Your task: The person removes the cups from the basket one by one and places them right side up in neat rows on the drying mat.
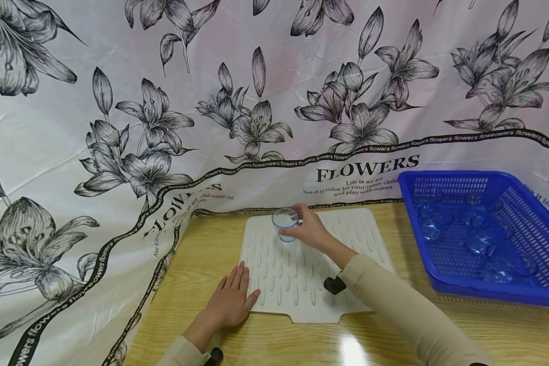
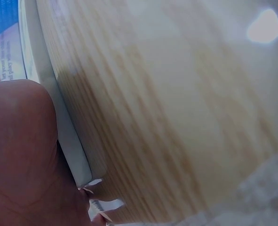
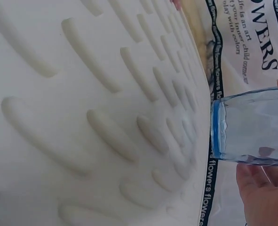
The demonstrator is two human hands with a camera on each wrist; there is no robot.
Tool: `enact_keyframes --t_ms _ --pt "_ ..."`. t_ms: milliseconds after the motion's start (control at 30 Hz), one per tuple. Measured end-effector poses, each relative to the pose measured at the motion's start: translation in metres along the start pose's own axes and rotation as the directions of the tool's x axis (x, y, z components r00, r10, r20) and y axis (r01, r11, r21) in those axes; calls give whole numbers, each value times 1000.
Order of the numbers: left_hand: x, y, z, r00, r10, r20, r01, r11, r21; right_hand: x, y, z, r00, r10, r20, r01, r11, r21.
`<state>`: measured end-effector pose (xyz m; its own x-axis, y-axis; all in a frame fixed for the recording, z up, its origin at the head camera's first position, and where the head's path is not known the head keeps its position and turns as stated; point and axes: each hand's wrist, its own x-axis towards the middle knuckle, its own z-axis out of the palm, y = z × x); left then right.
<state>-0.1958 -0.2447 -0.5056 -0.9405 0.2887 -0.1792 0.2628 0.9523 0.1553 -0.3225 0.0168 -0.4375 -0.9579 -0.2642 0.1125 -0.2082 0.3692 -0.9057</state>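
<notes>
My right hand (image 1: 310, 230) grips a clear, blue-tinted drinking glass (image 1: 283, 223) over the far part of a white ridged drainboard (image 1: 293, 290). In the right wrist view the glass (image 3: 249, 125) lies sideways across the picture, its blue end facing the drainboard (image 3: 106, 96), with fingers (image 3: 266, 195) along one side. My left hand (image 1: 231, 303) rests with straight fingers at the drainboard's left edge. The left wrist view shows this hand (image 2: 21, 150) close up, right beside the drainboard's pale edge (image 2: 66, 117); most of its fingers are hidden there.
A blue plastic basket (image 1: 418, 249) stands on the right, with several clear glasses (image 1: 485, 236) in it. Wood-grain table (image 1: 206, 244) surrounds the drainboard. Behind hangs a white cloth (image 1: 256, 188) printed with flowers, reaching down the left side too.
</notes>
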Motion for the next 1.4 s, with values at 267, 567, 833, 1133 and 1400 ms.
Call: enact_keyframes --t_ms 267,567,833,1133,1400 --pt "3 -3 2 1000 4 8 -4 1000 7 7 7 11 1000 20 -18 -20 1000 9" --pt "1 -1 4 1000 6 5 -6 1000 4 13 10 22 998 40 -38 -38 999 38" --pt "2 -1 2 1000 5 -5 -5 1000 15 18 14 28 997 55 -46 -53 997 57" --pt "0 1 -2 1000 -3 -10 3 1000 13 23 16 33 998 50 -44 -47 997 57" --pt "0 1 0 1000 -4 -24 4 1000 13 26 15 38 999 29 -38 -27 998 51"
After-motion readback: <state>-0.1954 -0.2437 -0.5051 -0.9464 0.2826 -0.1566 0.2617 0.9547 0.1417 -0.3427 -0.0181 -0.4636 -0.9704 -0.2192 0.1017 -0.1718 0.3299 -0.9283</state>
